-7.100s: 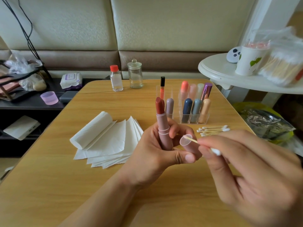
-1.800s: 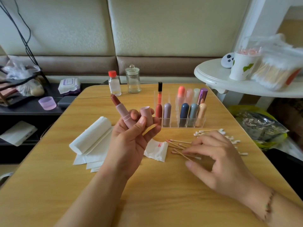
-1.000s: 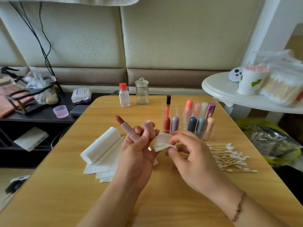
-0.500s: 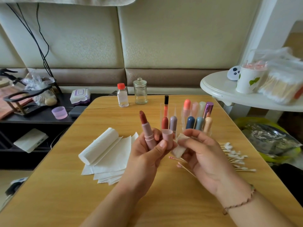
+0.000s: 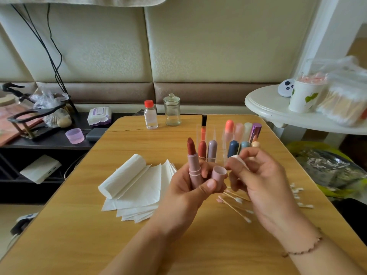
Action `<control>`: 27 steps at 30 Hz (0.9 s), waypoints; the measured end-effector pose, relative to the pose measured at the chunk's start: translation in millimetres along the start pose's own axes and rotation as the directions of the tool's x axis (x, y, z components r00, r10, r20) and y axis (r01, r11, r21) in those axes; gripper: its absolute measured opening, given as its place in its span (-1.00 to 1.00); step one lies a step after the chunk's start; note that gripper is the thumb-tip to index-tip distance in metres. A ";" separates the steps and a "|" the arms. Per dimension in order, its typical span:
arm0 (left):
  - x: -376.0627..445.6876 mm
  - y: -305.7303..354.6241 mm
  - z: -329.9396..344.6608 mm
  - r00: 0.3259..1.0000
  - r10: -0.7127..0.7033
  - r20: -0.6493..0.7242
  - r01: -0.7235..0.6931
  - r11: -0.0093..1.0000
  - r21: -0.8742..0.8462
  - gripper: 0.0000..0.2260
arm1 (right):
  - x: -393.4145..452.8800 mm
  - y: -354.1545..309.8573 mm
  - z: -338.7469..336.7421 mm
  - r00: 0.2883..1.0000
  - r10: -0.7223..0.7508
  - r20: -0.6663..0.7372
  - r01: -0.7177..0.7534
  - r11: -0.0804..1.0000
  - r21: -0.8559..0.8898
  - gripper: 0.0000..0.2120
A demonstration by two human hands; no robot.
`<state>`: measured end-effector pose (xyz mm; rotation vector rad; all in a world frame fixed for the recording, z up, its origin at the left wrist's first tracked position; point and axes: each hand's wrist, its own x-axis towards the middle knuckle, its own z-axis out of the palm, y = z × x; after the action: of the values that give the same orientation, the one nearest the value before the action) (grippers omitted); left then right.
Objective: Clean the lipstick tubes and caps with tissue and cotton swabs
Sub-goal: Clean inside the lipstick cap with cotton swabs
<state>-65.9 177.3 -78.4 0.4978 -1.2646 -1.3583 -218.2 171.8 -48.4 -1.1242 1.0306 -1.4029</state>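
Left hand point(image 5: 190, 187): grips upright pink lipstick tube point(image 5: 193, 165), bullet exposed, plus its cap point(image 5: 218, 173), open end up. Right hand point(image 5: 260, 181): pinches tissue wad point(image 5: 239, 160) beside cap. Counter point(image 5: 79, 235): cotton swabs point(image 5: 236, 203), tissue stack point(image 5: 137, 185). Farther: clear organizer point(image 5: 218, 155) of lipsticks.

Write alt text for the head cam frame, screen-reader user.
A left hand grips an uncapped pink lipstick and its cap upright, while the right hand pinches a tissue scrap beside the cap's open mouth. On the wooden table lie folded tissues, cotton swabs and a clear organizer of lipsticks.
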 end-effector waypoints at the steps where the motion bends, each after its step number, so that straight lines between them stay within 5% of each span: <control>1: 0.1 -1.2 -1.0 1.000 -0.001 -0.015 0.002 0.999 0.037 -0.87 | 0.4 -5.1 -4.1 0.998 -0.066 0.014 0.067 0.997 -0.033 -0.79; 6: 1.7 -1.7 -2.8 0.998 -0.010 -0.056 0.014 0.998 0.063 -0.88 | -5.7 -27.7 -15.6 0.956 -0.016 0.294 0.036 0.997 -0.062 -0.79; 9: 1.2 -3.5 -3.2 0.999 -0.010 -0.054 0.016 0.995 0.102 -0.88 | -5.1 -31.0 -20.4 0.953 -0.058 0.298 0.132 0.963 -0.235 -0.87; 14: 0.5 -2.1 2.3 0.998 -0.003 -0.063 0.012 0.988 0.153 -0.85 | -4.9 -29.6 -28.2 0.915 -0.238 0.326 0.397 0.681 -0.615 -0.72; 18: 1.3 -3.2 2.5 0.996 -0.003 -0.090 0.021 0.980 0.199 -0.85 | -3.2 -25.8 -27.9 0.846 -0.326 0.422 0.533 0.505 -0.678 -0.85; 21: 1.3 -3.9 1.8 0.996 -0.002 -0.091 0.022 0.974 0.225 -0.85 | -2.9 -27.9 -29.4 0.867 -0.244 0.434 0.491 0.559 -0.668 -0.72; 24: 0.6 -1.1 2.3 0.997 0.010 -0.081 0.011 0.968 0.249 -0.86 | -2.0 -32.7 -31.7 0.904 -0.046 0.426 0.303 0.771 -0.560 -0.53; 27: 0.6 -0.3 2.2 0.997 0.020 -0.070 0.001 0.959 0.282 -0.85 | -0.8 -30.7 -30.9 0.945 -0.063 0.320 0.226 0.834 -0.504 -0.75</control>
<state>-68.2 177.6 -77.7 0.7308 -1.4066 -1.1457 -254.4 176.9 -24.7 -1.7985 1.1709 -1.0329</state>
